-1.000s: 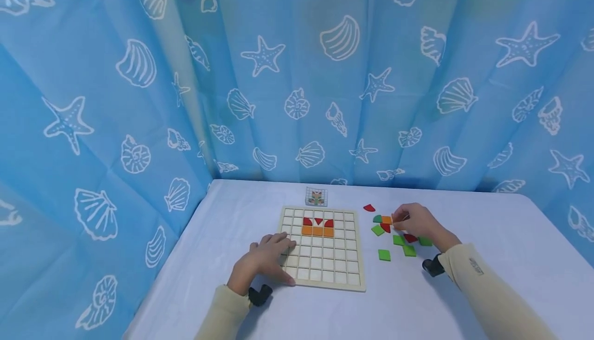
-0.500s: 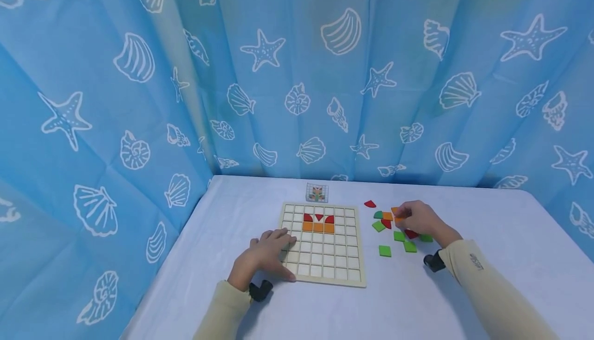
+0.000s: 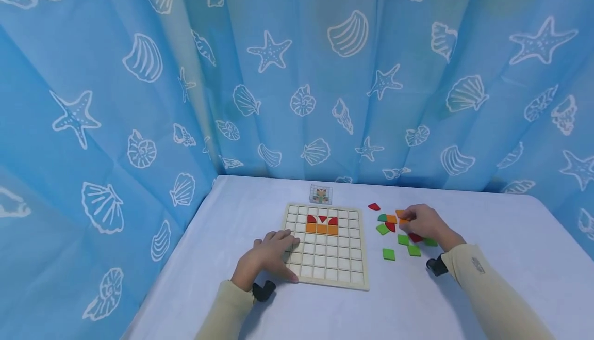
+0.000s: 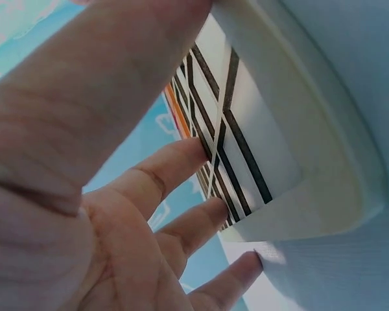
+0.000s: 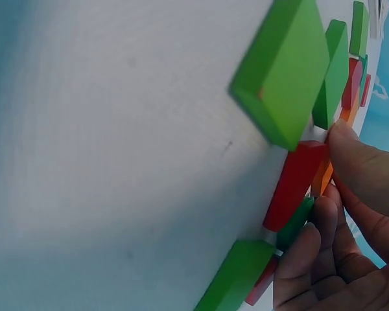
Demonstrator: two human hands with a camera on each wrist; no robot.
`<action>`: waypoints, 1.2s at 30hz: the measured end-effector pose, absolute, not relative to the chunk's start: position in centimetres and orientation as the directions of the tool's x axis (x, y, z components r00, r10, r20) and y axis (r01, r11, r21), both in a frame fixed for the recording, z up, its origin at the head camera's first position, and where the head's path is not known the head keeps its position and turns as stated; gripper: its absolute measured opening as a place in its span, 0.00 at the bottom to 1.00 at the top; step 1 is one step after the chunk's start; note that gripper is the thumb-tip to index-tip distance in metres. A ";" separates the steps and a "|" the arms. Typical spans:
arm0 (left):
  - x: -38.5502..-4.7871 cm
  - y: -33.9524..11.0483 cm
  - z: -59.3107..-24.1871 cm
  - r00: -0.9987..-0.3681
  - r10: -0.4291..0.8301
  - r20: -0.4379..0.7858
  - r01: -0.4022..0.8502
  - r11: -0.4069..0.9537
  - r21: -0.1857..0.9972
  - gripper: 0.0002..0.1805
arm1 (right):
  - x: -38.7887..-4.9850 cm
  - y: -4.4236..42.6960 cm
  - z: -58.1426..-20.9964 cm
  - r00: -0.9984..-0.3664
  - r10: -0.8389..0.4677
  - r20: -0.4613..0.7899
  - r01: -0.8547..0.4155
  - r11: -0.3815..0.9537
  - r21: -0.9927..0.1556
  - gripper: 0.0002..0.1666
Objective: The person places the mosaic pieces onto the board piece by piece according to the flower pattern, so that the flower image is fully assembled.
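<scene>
On the left side of the wooden grid board (image 3: 341,282), my left hand (image 3: 268,258) rests with fingers spread. Its thumb lies along the near edge, and in the left wrist view its fingertips (image 4: 196,150) touch the frame and cells. Set in the board are a row of orange tiles (image 3: 322,229) and, above them, red quarter-round tiles (image 3: 333,221) and a red triangle (image 3: 323,219). My right hand (image 3: 427,225) pinches an orange tile (image 5: 322,175) between thumb and fingers at the loose pile. Much of that tile is hidden by the fingers.
Loose green tiles (image 3: 389,254), a red quarter-round (image 3: 374,206), a dark green piece (image 3: 382,217) and other orange tiles (image 3: 391,219) lie right of the board. A small pattern card (image 3: 321,194) sits behind it. A blue shell-print curtain (image 3: 297,71) hangs behind the table.
My right hand has drawn slightly right within the pile, showing another orange tile beside the one it pinches. My left hand has stayed on the board. The head view has shifted a little.
</scene>
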State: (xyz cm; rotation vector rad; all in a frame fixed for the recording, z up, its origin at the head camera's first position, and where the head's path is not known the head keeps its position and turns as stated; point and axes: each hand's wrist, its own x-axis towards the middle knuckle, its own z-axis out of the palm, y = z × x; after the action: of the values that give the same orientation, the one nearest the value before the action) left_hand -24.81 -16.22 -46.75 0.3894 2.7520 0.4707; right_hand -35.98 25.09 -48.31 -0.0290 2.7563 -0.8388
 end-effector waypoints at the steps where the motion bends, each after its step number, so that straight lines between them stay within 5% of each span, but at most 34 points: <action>1: -24.8 -16.2 -46.8 -0.910 0.315 -0.269 0.208 0.909 0.360 0.51 | -35.9 25.2 -48.5 -0.966 -0.092 -0.240 0.058 0.834 -0.549 0.23; 36: -24.6 -15.9 -46.5 -0.909 0.312 -0.277 0.206 0.913 0.353 0.51 | -35.5 25.1 -48.6 -0.970 -0.094 -0.223 0.041 0.844 -0.535 0.21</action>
State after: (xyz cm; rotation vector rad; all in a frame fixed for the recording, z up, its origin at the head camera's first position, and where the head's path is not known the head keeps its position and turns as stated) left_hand -24.56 -15.94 -46.55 0.3831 2.7439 0.4547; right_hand -35.52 25.10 -48.61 -0.0409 2.7813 -0.8144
